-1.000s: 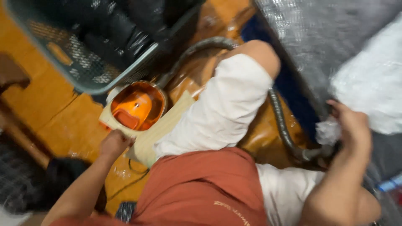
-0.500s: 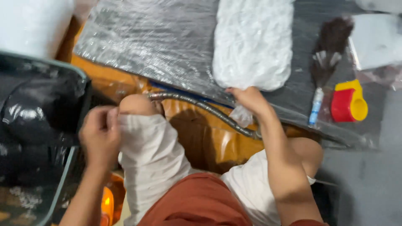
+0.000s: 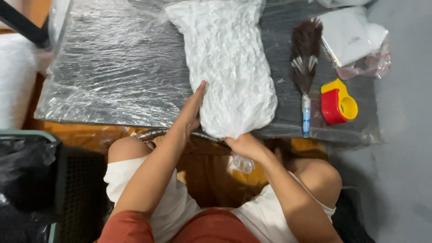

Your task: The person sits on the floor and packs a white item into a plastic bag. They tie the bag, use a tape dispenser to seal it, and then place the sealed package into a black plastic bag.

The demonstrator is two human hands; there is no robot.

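Covering the table (image 3: 112,76), clear wrap lies stretched; white crinkled vacuum bag (image 3: 229,67) lies flat on it, looks fully compressed. Left hand (image 3: 191,110) open, flat against bag's side; right hand (image 3: 243,143) pinching its bottom edge. Feather duster (image 3: 305,58), red-yellow tape dispenser (image 3: 337,102) untouched.

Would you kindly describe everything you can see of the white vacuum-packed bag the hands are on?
The white bag is a long, crinkled package, apparently soft white filling shrunk tight under clear plastic. It lies flat on the plastic-wrapped dark board, lengthwise away from the person, its rounded near end reaching the board's front edge. The left hand presses flat against its left side; the right hand meets its near end from below, where a loose clear plastic tail hangs down.
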